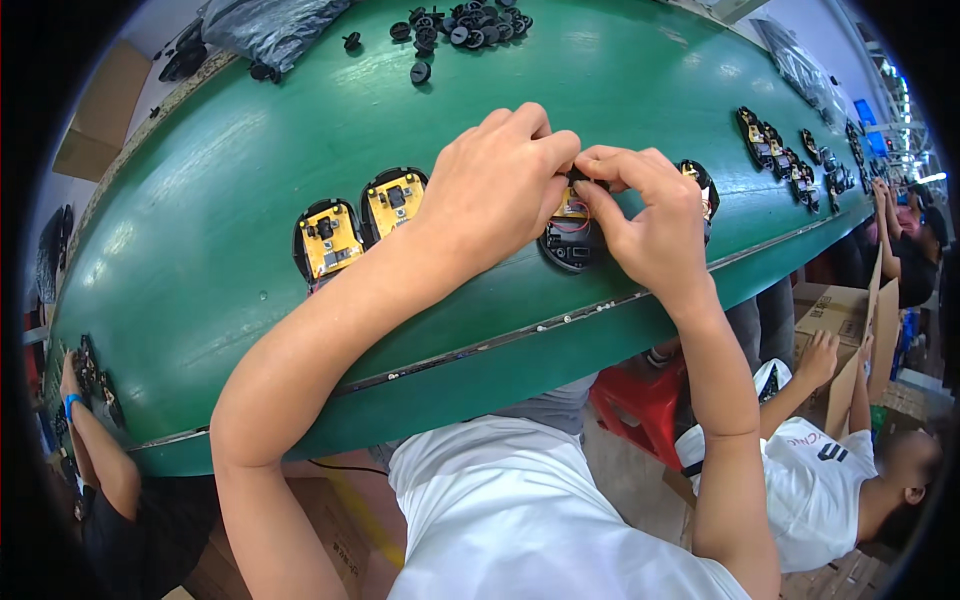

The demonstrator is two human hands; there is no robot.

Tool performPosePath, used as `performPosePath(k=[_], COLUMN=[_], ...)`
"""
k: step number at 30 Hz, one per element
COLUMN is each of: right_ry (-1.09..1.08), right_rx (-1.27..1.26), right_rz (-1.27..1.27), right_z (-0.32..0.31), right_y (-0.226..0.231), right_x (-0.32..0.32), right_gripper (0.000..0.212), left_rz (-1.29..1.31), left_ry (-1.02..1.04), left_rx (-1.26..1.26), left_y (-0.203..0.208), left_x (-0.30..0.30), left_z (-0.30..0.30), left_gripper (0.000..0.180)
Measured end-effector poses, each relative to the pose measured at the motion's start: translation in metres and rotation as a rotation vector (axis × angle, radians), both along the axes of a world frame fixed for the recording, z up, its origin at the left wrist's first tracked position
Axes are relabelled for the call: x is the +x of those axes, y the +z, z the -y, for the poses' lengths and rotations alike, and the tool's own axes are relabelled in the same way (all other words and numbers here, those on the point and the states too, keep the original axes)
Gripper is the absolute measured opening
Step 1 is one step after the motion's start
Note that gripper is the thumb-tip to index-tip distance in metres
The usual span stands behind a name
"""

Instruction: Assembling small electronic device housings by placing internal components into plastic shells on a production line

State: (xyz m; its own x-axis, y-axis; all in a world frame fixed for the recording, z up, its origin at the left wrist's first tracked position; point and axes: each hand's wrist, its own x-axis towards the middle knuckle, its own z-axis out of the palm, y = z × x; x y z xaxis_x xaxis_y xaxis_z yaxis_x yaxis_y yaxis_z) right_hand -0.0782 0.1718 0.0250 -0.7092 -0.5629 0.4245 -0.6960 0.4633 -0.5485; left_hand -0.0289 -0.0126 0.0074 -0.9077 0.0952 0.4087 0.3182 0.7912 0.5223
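Note:
An open computer mouse (572, 247), with a black base, yellow circuit board and red wires, lies on the green table in front of me. Over its far end my left hand (503, 178) is closed, fingers curled in, and whatever they hold is hidden. My right hand (648, 212) pinches with thumb and forefinger at the same far end, close against the left fingertips. Two more open mice (330, 238) with yellow boards sit left of my left forearm. Another open mouse (698, 190) is partly covered by my right hand.
Black wheel-like parts (475, 28) are heaped at the far side of the green table (220, 200). Several open mice (770, 145) lie to the right. Plastic bags (265, 30) rest at the far edge. A co-worker (790, 480) sits at right by a red stool (640, 405); another person's arm (95, 445) is at left.

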Motion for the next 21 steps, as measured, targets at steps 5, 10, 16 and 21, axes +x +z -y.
performPosePath(k=[5,10,16,21], right_ry=[0.066,0.014,0.080,0.033], right_rx=[0.056,-0.200,-0.080,-0.062], right_rz=[-0.087,0.219,0.029,-0.155], right_z=[-0.004,-0.008,-0.016,-0.011], right_y=[0.002,-0.012,-0.014,-0.017], right_x=[-0.007,-0.006,-0.019,-0.009], right_gripper=[0.015,0.019,0.023,0.018], left_rz=[0.021,0.070,0.089,0.027], left_ry=[-0.029,-0.032,0.035,0.009], left_rx=[0.070,0.153,0.212,0.146], left_y=[0.000,-0.002,-0.007,-0.005], left_x=[-0.001,-0.005,-0.006,-0.006], left_z=[0.000,-0.003,-0.014,-0.013], left_gripper=[0.015,0.016,0.015,0.018])
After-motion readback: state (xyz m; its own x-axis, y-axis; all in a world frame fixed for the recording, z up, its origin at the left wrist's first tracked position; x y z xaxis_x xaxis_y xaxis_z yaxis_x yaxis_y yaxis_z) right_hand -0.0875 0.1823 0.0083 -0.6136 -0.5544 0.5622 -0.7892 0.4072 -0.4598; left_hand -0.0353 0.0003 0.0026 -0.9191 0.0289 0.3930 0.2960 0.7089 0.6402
